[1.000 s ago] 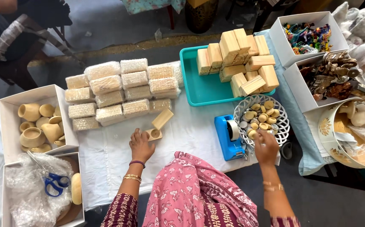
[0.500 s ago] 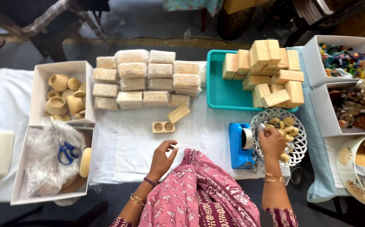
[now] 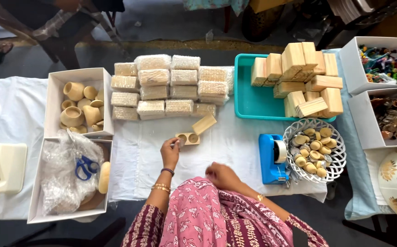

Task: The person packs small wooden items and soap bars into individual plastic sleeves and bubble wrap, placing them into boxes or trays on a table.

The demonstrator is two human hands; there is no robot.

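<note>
Reaching forward over the white-clothed surface [image 3: 235,146], left hand [image 3: 170,153] with fingertips at the near left end of the small pale wooden block with two round hollows [image 3: 188,138], touching or just short of it; fingers loosely curled, whether pinching anything cannot be told. Lying flat just beyond that hand, the two-hollow block, with a plain pale wooden slat [image 3: 204,124] angled off its far right corner and touching it. Hovering nearer the body and to the right, right hand [image 3: 222,174], blurred, fingers curled inward, grip impossible to tell, well apart from the block. Stacked beyond the block, rows of clear-wrapped tan rectangular packets [image 3: 171,87]. Standing right of the right hand, a blue tape dispenser [image 3: 270,158], and just beside it a white openwork round basket [image 3: 335,142] filled with small tan round wooden pieces [image 3: 311,147]. Sitting farther back on the right, a teal plastic tray [image 3: 248,98] piled with pale wooden blocks [image 3: 299,75]. Resting at the left, a white cardboard box [image 3: 54,91] of small tan clay cups [image 3: 77,107], and nearer, another white box [image 3: 36,201] holding crumpled clear plastic and blue-handled scissors [image 3: 86,167].
</note>
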